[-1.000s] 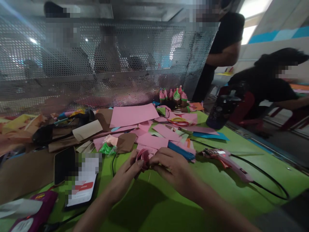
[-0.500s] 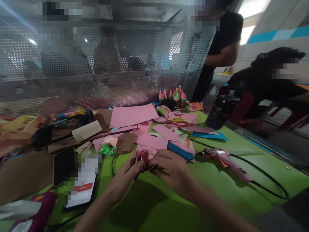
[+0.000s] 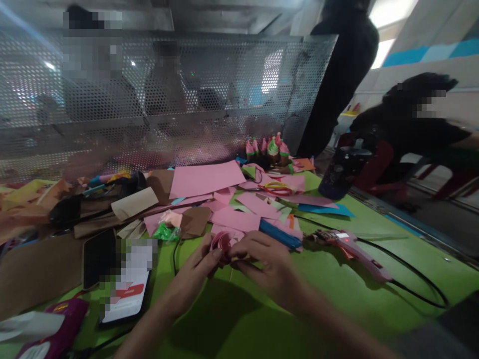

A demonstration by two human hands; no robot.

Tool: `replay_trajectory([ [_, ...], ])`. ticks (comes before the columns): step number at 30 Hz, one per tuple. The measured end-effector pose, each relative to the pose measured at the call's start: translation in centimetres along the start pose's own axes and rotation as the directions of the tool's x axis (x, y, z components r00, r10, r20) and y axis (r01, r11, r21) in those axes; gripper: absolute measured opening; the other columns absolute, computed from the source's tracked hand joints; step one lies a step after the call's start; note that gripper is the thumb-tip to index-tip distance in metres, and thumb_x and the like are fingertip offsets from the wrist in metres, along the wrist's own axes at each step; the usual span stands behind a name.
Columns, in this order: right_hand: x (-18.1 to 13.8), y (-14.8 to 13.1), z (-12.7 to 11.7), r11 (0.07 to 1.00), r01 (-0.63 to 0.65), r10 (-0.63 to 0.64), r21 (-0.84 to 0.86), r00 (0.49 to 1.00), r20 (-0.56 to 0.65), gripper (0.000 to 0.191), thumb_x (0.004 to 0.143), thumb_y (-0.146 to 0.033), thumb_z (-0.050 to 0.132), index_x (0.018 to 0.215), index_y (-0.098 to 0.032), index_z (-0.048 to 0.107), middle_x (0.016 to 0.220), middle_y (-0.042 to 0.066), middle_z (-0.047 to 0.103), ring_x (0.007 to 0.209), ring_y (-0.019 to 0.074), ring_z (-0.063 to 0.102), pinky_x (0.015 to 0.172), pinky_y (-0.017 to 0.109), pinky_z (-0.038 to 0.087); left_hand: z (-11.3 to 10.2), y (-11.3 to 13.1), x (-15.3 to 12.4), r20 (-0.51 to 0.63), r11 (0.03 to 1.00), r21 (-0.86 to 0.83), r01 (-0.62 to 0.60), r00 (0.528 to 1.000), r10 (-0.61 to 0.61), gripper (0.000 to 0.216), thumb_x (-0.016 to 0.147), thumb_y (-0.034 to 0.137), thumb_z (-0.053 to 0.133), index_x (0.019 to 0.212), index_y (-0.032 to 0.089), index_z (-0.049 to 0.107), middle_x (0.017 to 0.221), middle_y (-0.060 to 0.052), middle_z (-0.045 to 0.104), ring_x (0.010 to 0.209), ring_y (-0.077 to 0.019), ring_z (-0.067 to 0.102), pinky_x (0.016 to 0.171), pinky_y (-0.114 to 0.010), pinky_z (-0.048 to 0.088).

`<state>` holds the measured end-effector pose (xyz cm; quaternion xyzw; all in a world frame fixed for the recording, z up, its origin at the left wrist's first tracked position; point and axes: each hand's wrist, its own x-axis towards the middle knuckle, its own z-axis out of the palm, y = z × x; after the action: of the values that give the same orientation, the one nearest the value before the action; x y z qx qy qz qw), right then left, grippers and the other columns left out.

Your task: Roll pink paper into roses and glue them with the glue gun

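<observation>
**Two hands pinch one pink paper curl [image 3: 223,243]**

The left hand [image 3: 199,260] is closed on the curl's left side. The right hand [image 3: 266,255] pinches its right side. The curl sits between them, over the green table [image 3: 333,294]. It could get squashed if they press hard, or spring open if they slip. Farther out are one pink glue gun [image 3: 355,252], one dark phone [image 3: 99,259], one lit phone [image 3: 130,284] and one bottle [image 3: 341,173]. Loose papers [image 3: 235,219] overlap too much to count.

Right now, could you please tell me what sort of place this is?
Probably a craft workspace: there are scissors, small pink-and-green ornaments and a curled pink paper strip being held.
</observation>
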<state>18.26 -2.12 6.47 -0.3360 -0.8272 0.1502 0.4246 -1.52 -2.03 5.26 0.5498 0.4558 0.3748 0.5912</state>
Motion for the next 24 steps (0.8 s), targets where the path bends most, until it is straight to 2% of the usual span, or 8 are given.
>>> replay_trajectory([
  [2, -0.12, -0.09, -0.3, 0.995, -0.044, 0.048, 0.087, 0.998, -0.047, 0.012, 0.087, -0.013, 0.069, 0.096, -0.022, 0.068, 0.088, 0.003, 0.066, 0.08, 0.0164, 0.062, 0.067, 0.026, 0.05, -0.03, 0.04, 0.01, -0.002, 1.0, -0.017, 0.001, 1.0, -0.001, 0.056, 0.087, 0.056, 0.057, 0.133, 0.025, 0.055, 0.122, -0.006, 0.06, 0.107, -0.0247, 0.05, 0.085, -0.031, 0.042],
  [4, -0.27, -0.16, -0.51, 0.992, -0.048, 0.057, 0.113, 0.995, -0.079, 0.011, 0.086, -0.013, 0.069, 0.093, -0.021, 0.068, 0.085, 0.003, 0.066, 0.078, 0.0158, 0.062, 0.065, 0.025, 0.05, -0.01, 0.05, 0.03, 0.005, 1.0, -0.02, -0.001, 1.0, 0.001, 0.056, 0.086, 0.056, 0.057, 0.132, 0.025, 0.057, 0.115, -0.006, 0.061, 0.098, -0.0233, 0.051, 0.079, -0.031, 0.042],
  [7, -0.5, -0.17, -0.5, 0.994, -0.046, 0.054, 0.103, 0.996, -0.074, 0.009, 0.088, -0.012, 0.067, 0.092, -0.02, 0.069, 0.085, 0.003, 0.066, 0.078, 0.0157, 0.063, 0.066, 0.026, 0.049, 0.07, -0.03, 0.09, -0.001, 1.0, -0.016, -0.026, 1.0, 0.026, 0.051, 0.086, 0.055, 0.057, 0.128, 0.025, 0.058, 0.105, -0.005, 0.06, 0.087, -0.02, 0.049, 0.073, -0.029, 0.041],
  [12, -0.62, -0.13, -0.01, 0.995, -0.049, 0.054, 0.084, 0.996, -0.064, 0.011, 0.09, -0.013, 0.065, 0.097, -0.021, 0.068, 0.087, 0.004, 0.066, 0.079, 0.0161, 0.062, 0.067, 0.026, 0.048, 0.11, -0.32, 0.22, 0.031, 0.997, 0.005, -0.072, 0.997, 0.072, 0.043, 0.087, 0.054, 0.057, 0.117, 0.023, 0.061, 0.1, -0.005, 0.059, 0.086, -0.02, 0.048, 0.069, -0.028, 0.041],
  [17, -0.34, -0.18, 0.3, 0.999, -0.018, 0.021, 0.039, 0.997, -0.068, 0.01, 0.09, -0.013, 0.064, 0.095, -0.021, 0.067, 0.085, 0.004, 0.066, 0.079, 0.0169, 0.061, 0.067, 0.027, 0.047, -0.09, -0.72, 0.39, 0.068, 0.995, 0.008, -0.099, 0.993, 0.098, 0.036, 0.089, 0.05, 0.058, 0.112, 0.022, 0.06, 0.099, -0.003, 0.058, 0.087, -0.0184, 0.048, 0.074, -0.027, 0.043],
  [22, -0.18, -0.19, 0.39, 1.0, -0.021, 0.021, 0.009, 0.999, -0.043, 0.01, 0.089, -0.012, 0.065, 0.093, -0.022, 0.066, 0.086, 0.003, 0.067, 0.081, 0.0175, 0.061, 0.069, 0.027, 0.046, -0.16, -0.47, 0.29, 0.123, 0.992, -0.013, -0.127, 0.984, 0.128, 0.029, 0.088, 0.045, 0.061, 0.108, 0.024, 0.059, 0.102, -0.001, 0.057, 0.101, -0.0195, 0.05, 0.09, -0.029, 0.042],
  [24, -0.16, -0.17, 0.39, 1.0, -0.024, 0.024, 0.005, 0.999, -0.04, 0.01, 0.089, -0.011, 0.065, 0.091, -0.021, 0.066, 0.085, 0.002, 0.067, 0.08, 0.0172, 0.06, 0.069, 0.027, 0.045, -0.13, -0.35, 0.22, 0.141, 0.991, -0.019, -0.131, 0.981, 0.133, 0.028, 0.088, 0.045, 0.062, 0.107, 0.024, 0.059, 0.102, 0.0, 0.057, 0.102, -0.0196, 0.049, 0.091, -0.029, 0.042],
])
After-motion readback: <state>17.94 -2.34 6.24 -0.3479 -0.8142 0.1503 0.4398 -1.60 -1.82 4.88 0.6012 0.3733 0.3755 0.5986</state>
